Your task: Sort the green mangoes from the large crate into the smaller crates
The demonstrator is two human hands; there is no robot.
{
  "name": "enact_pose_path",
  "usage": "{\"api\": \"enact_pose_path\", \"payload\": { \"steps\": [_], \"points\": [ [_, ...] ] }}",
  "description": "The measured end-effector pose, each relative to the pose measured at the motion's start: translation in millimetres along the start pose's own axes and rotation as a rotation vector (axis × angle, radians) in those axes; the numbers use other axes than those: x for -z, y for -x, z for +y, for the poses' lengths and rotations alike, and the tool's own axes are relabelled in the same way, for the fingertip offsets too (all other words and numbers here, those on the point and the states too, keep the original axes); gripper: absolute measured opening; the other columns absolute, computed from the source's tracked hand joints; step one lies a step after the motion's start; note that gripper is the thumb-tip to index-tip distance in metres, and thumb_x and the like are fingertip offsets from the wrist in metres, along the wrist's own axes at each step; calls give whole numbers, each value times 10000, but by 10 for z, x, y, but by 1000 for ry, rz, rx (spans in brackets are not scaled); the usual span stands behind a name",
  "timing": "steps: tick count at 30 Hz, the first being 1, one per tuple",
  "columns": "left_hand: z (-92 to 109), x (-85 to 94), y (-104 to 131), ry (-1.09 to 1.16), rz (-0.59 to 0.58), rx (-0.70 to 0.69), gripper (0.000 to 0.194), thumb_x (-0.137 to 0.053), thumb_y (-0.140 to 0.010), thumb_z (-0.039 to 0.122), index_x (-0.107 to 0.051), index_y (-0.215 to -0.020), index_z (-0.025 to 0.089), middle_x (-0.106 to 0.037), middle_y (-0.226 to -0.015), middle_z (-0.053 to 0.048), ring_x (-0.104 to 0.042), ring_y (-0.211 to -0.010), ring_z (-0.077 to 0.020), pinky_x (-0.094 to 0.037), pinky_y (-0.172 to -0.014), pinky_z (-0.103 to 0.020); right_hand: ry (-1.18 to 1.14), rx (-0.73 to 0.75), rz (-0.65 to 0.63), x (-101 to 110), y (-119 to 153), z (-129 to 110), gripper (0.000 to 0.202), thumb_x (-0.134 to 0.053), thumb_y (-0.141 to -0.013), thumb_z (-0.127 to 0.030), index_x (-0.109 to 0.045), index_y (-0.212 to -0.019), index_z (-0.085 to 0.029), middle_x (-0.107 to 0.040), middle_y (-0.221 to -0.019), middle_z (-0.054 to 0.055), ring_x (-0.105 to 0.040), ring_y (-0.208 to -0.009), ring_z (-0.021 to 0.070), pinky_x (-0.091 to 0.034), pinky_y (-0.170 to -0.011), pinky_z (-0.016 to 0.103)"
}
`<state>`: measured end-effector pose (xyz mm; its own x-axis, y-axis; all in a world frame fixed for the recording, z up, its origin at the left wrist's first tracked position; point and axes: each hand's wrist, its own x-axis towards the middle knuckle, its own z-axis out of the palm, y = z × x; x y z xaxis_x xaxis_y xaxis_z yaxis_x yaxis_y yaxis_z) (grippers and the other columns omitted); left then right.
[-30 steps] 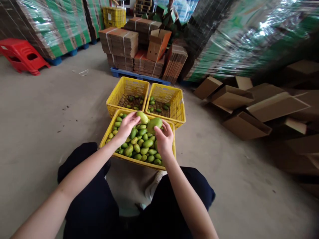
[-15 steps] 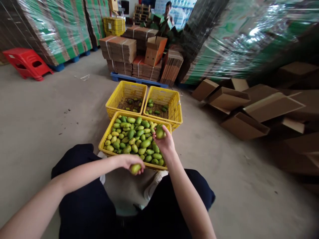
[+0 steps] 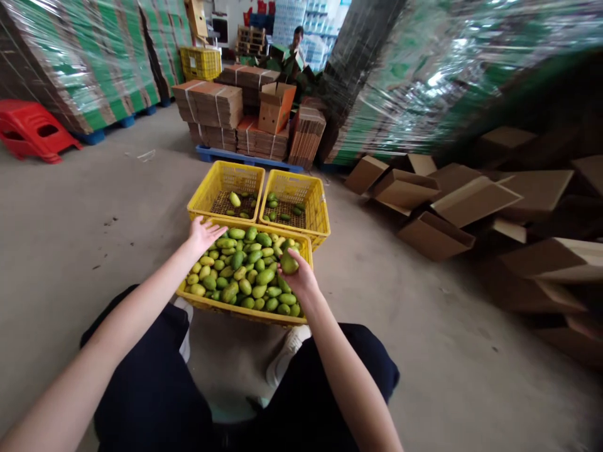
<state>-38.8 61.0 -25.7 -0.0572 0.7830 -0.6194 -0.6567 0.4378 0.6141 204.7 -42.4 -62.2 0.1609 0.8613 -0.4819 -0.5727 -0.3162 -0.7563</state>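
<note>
Green fruit (image 3: 289, 263) in the right hand (image 3: 300, 275), just above the right side of the front yellow crate (image 3: 211, 305). Grip of the right hand closed around it, fingers curled beneath; long axis hard to read, partly covered by the fingers. Grip of the left hand (image 3: 203, 235) wide open, palm turned up, fingers spread and pointing right, over the far left corner of the same crate. Just beyond, within the left rear crate (image 3: 205, 188), a paler fruit (image 3: 234, 199), long axis slanting from upper left to lower right; impossible to tell whether resting or in the air. Heaped fruits (image 3: 245, 271) in the front crate, lying every which way, some crosswise along the far edge. A few smaller ones on the bottom of the right rear crate (image 3: 315, 196).

Pale label-like patch on a distant yellow crate (image 3: 202, 64), too small to read.

Grey concrete floor (image 3: 141, 210) under everything, dark specks at left. Red plastic stool (image 3: 35, 125) beyond. Strapped flat cardboard (image 3: 210, 103) on a blue pallet (image 3: 249, 157), with an orange-sided carton (image 3: 281, 114) on top. Film-wrapped green stacks (image 3: 108, 56) on both sides, open brown boxes (image 3: 436, 237) tumbled at right, a person (image 3: 297, 41) far back.
</note>
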Motion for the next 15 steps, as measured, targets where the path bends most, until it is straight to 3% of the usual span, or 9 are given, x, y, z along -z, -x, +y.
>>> {"api": "enact_pose_path", "payload": {
  "steps": [2, 4, 7, 9, 12, 15],
  "points": [
    [-84, 93, 35, -89, -16, 123, 397, -355, -977, 214, -495, -1315, 60, -675, -889, -133, -715, -767, -219, -597, -677, -314, 57, -37, -14, -46, -14, 28, 250, -750, -683, -357, -587, -821, -226, -670, -686, -8, -601, -513, 146, -504, -428, 260],
    [-253, 145, 128, -221, -131, 229, 350, -403, -941, 155, -573, -1232, 61, -704, -854, -124, -719, -714, -214, -586, -658, -308, 153, -60, -67, -91, -26, 69, 258, -747, -700, -363, -569, -829, -228, -666, -684, -19, -600, -503, 136, -508, -436, 254],
    [-446, 140, 286, -403, -351, 344, 268, -457, -922, 169, -666, -1068, 86, -750, -882, -126, -727, -690, -200, -568, -652, -289, 334, -143, -217, -149, 16, 191, 262, -739, -730, -400, -576, -838, -226, -670, -664, -24, -578, -454, 120, -489, -414, 241],
    [-470, 130, 369, -454, -419, 387, 254, -466, -919, 183, -695, -990, 98, -763, -890, -127, -727, -685, -189, -557, -650, -277, 484, -268, -355, -172, 99, 332, 264, -743, -720, -421, -611, -805, -209, -682, -622, -3, -556, -401, 122, -452, -364, 232],
    [-380, 138, 441, -431, -395, 359, 246, -467, -908, 169, -707, -895, 114, -761, -833, -107, -711, -656, -171, -549, -646, -268, 678, -449, -515, -180, 251, 578, 265, -802, -629, -392, -646, -698, -189, -668, -522, 17, -538, -335, 155, -410, -290, 249],
    [-237, 142, 464, -352, -336, 274, 200, -501, -869, 134, -697, -830, 136, -739, -762, -75, -682, -621, -149, -540, -638, -252, 751, -386, -511, -196, 281, 640, 301, -879, -468, -240, -637, -637, -184, -618, -465, -29, -526, -310, 162, -435, -290, 277]
  ]
}}
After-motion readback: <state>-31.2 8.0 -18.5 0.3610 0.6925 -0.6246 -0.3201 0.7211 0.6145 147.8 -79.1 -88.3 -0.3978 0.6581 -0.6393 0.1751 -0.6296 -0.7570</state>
